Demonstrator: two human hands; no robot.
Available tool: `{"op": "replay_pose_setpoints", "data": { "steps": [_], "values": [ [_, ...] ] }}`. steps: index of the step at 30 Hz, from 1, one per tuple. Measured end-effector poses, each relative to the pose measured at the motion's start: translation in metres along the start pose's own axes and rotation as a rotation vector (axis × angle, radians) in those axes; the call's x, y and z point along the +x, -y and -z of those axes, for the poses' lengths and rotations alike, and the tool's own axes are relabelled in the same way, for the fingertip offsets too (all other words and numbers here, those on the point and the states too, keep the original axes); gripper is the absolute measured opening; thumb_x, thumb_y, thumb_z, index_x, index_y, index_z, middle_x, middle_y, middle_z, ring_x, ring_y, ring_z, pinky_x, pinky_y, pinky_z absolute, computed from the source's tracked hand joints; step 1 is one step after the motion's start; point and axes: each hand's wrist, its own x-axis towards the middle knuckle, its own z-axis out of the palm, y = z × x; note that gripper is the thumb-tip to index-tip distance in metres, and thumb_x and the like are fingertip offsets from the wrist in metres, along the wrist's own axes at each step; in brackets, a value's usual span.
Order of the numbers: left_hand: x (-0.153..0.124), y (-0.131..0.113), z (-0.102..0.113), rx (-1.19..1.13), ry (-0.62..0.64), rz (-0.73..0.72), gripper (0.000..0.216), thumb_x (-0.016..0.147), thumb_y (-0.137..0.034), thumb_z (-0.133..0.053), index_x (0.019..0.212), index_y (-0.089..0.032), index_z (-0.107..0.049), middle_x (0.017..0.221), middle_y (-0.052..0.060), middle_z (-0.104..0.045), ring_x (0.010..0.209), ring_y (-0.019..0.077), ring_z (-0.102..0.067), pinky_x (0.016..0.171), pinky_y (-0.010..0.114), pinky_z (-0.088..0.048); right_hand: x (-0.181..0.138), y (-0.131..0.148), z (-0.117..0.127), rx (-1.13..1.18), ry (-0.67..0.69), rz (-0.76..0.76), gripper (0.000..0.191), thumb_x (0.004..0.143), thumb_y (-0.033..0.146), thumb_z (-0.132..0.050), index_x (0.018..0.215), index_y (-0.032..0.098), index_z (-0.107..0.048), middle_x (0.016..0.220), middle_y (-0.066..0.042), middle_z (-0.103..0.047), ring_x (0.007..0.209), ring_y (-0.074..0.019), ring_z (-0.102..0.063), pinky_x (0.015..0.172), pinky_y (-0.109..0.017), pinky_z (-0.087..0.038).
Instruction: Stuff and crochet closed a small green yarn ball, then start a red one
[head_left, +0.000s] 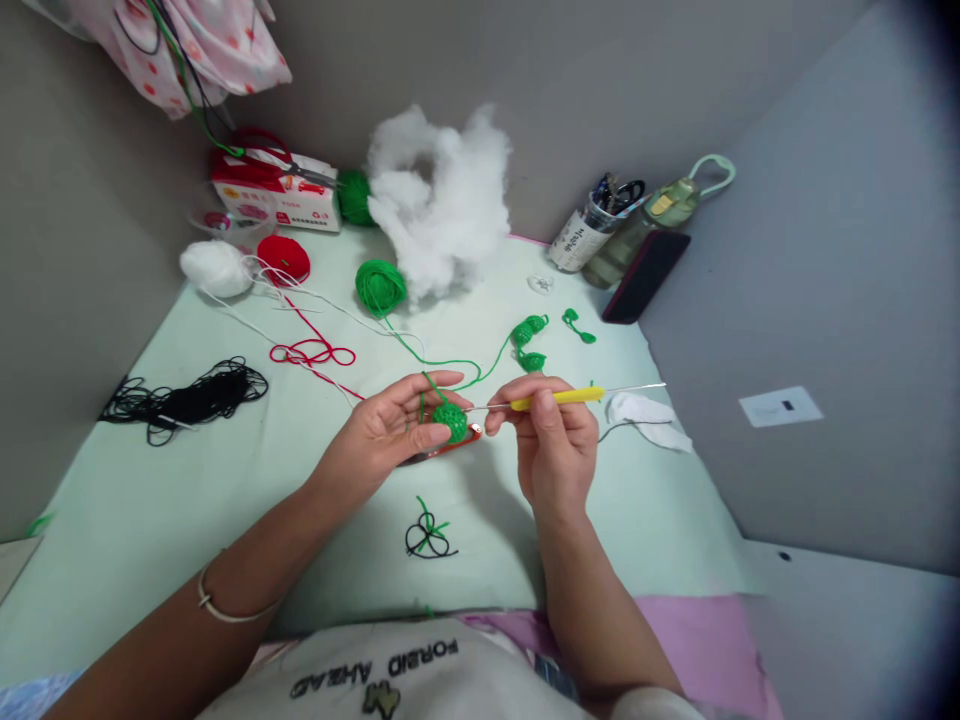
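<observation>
The left hand (394,428) is pinching a small round green crocheted piece (450,423) between thumb and fingers, holding it above the middle of a pale green worktop (652,520); the right hand (553,435) is gripping the yellow handle of a crochet hook (570,397), thumb and fingers pressing together around it; the hook's left metal end is meeting the right edge of the piece, though whether it is entering a stitch cannot be told; an orange-edged object (454,443) is showing partly beneath the left hand, its kind unclear; a green yarn ball (380,287) is lying beyond the hands, its strand trailing over the worktop; curled green crocheted pieces (529,342) are resting just past the right hand; a white piece (649,420) is lying to its right; black and green thread scraps (429,535) are lying nearer the person; a black yarn bundle (187,397), a white yarn ball (216,268) and a red yarn ball (283,259) are occupying the left side; white fluffy stuffing (446,205) is standing heaped at the back; a dark phone (646,277) is leaning against a green bottle (664,215) at the right rear.
</observation>
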Motion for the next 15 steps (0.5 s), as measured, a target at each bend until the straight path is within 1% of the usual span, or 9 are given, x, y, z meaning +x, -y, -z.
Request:
{"op": "replay_pose_setpoints", "data": {
  "steps": [3,6,15],
  "values": [
    [0.0002,0.0008,0.0008,-0.005,0.002,-0.003,0.045,0.086,-0.027,-0.077,0.130,-0.024,-0.068,0.115,0.008,-0.074,0.098,0.0206,-0.068,0.082,0.032,-0.053,0.0002,-0.0010,0.0009,0.008,0.021,-0.012,0.024,0.099,0.035,-0.061,0.087,0.022,-0.077,0.083,-0.002,-0.070,0.063,-0.0133,-0.067,0.059,-0.030,-0.060],
    [0.0006,0.0019,0.0019,-0.008,0.016,-0.008,0.045,0.087,-0.026,-0.076,0.131,-0.025,-0.067,0.116,0.007,-0.074,0.096,0.0199,-0.068,0.079,0.031,-0.052,0.0001,-0.0010,0.0016,0.011,0.037,-0.022,0.024,0.100,0.034,-0.060,0.088,0.022,-0.077,0.084,-0.002,-0.070,0.064,-0.0128,-0.067,0.060,-0.029,-0.059],
    [0.0001,-0.0005,0.0003,-0.025,0.026,-0.010,0.044,0.086,-0.026,-0.077,0.129,-0.024,-0.067,0.114,0.006,-0.075,0.095,0.0185,-0.068,0.079,0.029,-0.052,-0.0004,0.0011,0.0003,-0.031,0.028,-0.040,0.025,0.099,0.039,-0.061,0.087,0.022,-0.075,0.083,-0.002,-0.069,0.064,-0.0139,-0.066,0.060,-0.031,-0.059]
  ]
}}
